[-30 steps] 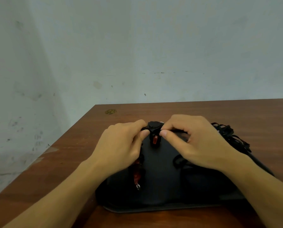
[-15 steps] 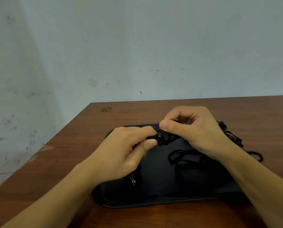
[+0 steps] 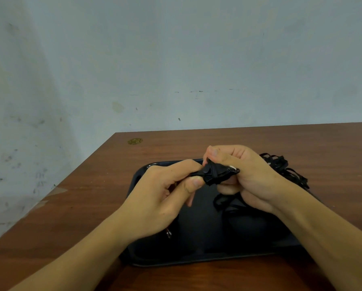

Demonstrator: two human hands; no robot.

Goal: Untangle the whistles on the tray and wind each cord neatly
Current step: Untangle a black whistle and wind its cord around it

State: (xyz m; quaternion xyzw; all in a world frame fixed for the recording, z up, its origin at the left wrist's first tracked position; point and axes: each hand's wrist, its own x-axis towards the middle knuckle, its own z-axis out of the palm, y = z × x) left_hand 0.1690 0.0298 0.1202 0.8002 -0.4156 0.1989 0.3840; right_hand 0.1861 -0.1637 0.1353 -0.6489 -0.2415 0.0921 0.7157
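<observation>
Held above the black tray [image 3: 197,257], a black whistle [image 3: 214,174] wrapped in cord is pinched by both hands: left hand [image 3: 161,198] thumb and forefinger clamp its left end, right hand [image 3: 245,175] fingers curl round its ringed end. More cord [image 3: 281,166] lies tangled at the tray's far right, on a brown table [image 3: 92,196].

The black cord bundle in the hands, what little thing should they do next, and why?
Probably wrap one more turn: both hands, left and right, pinch the wound cord bundle above the tray, and loose cord trails below.
</observation>
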